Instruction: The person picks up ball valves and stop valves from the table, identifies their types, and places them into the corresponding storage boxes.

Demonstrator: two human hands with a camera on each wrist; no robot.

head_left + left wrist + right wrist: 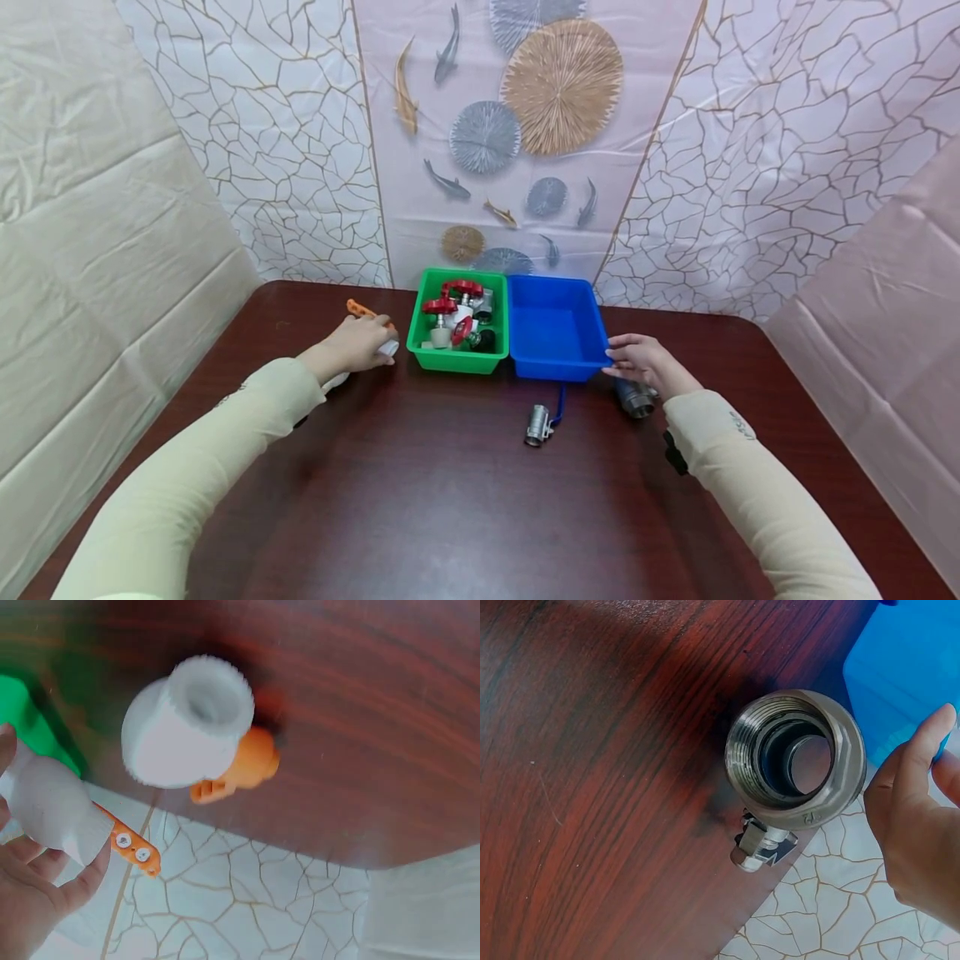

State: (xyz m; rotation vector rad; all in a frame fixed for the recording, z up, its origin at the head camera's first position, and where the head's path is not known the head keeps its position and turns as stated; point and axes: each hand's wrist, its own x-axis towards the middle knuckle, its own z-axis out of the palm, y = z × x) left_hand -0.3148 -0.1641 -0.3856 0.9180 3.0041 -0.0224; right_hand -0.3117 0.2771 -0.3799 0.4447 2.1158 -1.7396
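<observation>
My left hand (354, 342) grips a white plastic ball valve (52, 801) by its body, left of the green bin. Its orange lever handle (135, 850) sticks out past the fingers. A second white plastic valve (191, 724) with an orange handle (251, 761) is on the table by the left wrist, mostly hidden by the arm in the head view. My right hand (647, 362) pinches the right rim of the blue bin (558, 371) between thumb and fingers. Just below that hand lies a large metal ball valve (847, 761), its threaded opening facing the right wrist camera.
The green bin (457, 362), holding several valves with red handwheels (462, 288), stands against the blue bin's left side. In front of the blue bin lies a small metal ball valve (537, 425) with a blue lever. Patterned cloth (315, 167) hangs behind the table.
</observation>
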